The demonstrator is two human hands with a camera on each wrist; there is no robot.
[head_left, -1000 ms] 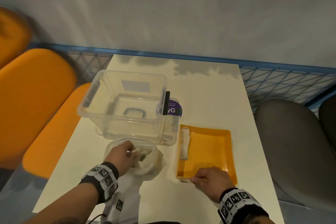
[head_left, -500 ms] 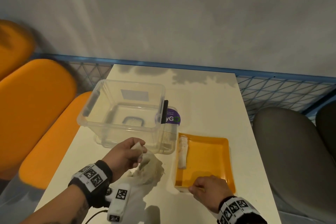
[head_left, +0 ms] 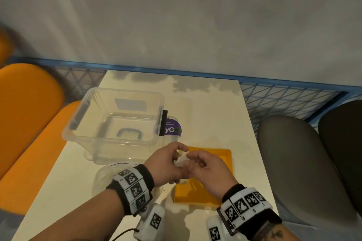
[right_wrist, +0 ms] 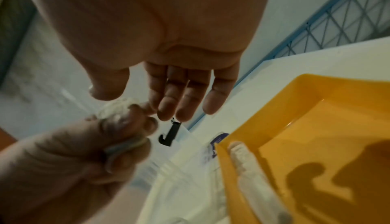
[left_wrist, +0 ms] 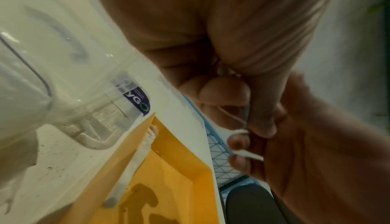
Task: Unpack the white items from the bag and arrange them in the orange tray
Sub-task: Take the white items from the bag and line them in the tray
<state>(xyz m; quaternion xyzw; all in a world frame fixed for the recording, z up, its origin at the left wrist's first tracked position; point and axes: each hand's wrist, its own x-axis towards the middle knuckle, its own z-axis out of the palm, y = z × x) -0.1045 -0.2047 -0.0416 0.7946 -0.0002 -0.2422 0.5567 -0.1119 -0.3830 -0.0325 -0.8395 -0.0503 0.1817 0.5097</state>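
Note:
My left hand (head_left: 176, 159) grips a small white bundle (head_left: 181, 162) above the near-left corner of the orange tray (head_left: 219, 194). The bundle (right_wrist: 117, 110) shows in the right wrist view with a pale band round it. My right hand (head_left: 193, 162) is right against it, with straight fingers (right_wrist: 179, 104) and the thumb apart; it grips nothing. One white roll (right_wrist: 249, 167) lies along the tray's left wall (left_wrist: 135, 144); in the head view my hands hide it. The clear plastic bag (head_left: 101, 177) lies on the table under my left wrist.
A clear plastic box (head_left: 115, 121) stands just behind the bag and tray, on a lid with a purple sticker (head_left: 172, 129). The white table (head_left: 211, 115) has a blue mesh rail (head_left: 284, 100) behind it, orange seats (head_left: 29, 107) to the left and grey ones (head_left: 293, 162) to the right.
My left hand came out of the bag holding the white bundle and moved right, over the tray. My right hand left the tray's front edge and rose to meet it.

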